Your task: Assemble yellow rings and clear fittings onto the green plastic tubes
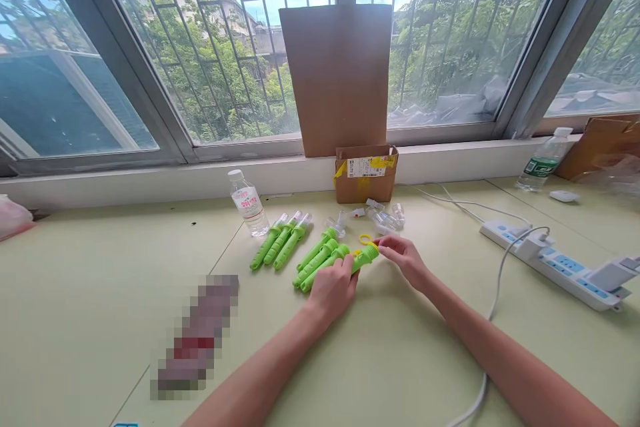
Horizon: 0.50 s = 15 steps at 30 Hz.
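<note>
My left hand [334, 288] is closed around a green flute-shaped plastic tube [367, 257], its threaded end pointing right. At that end, the closed fingers of my right hand [406, 260] pinch a small yellow piece at the mouth, mostly hidden by the fingertips. A loose yellow ring [365, 239] lies just behind the held tube. Left of my left hand, several similar green tubes [315, 263] lie side by side with threaded ends uncovered. Farther left are three green tubes with clear caps [293, 247]. Loose clear plastic caps [384, 219] lie behind my hands.
A small cardboard box [367, 177] stands by the windowsill, with a large cardboard sheet [340, 80] behind it. Water bottles stand left [249, 203] and right [544, 160]. A power strip [553, 263] and its cable are at right. A blurred-out object [197, 337] lies at left.
</note>
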Tool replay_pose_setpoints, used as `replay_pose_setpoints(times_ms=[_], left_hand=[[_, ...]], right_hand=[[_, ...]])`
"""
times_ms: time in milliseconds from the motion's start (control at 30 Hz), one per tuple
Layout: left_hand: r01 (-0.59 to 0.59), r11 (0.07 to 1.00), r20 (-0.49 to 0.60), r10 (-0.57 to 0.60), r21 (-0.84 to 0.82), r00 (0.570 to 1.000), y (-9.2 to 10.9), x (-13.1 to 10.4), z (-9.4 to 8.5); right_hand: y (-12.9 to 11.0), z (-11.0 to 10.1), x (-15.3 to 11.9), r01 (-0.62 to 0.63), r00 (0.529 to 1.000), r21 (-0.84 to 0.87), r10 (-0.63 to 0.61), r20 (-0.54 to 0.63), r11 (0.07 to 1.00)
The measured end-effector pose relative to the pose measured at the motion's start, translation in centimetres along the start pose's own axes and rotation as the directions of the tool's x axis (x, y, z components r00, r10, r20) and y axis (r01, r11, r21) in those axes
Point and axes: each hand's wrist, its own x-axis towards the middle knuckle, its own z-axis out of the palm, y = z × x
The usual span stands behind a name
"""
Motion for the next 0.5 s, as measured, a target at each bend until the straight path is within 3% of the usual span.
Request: replay_pose_setpoints(times_ms=[333, 500], left_hand=[[-0.002, 0.999, 0.014, 0.003, -0.039, 1.000, 0.14, -0.12, 0.04], [-0.002, 0.997, 0.008, 0.003, -0.080, 1.000, 0.24, -0.27, 0.21]], right_hand=[[0.19, 0.23, -0.09, 0.120, 0.993, -0.187, -0.120, 0.013, 0.975], [0.17, 0.31, -0.07, 0.134, 0.991, -0.191, -0.136, 0.003, 0.972]])
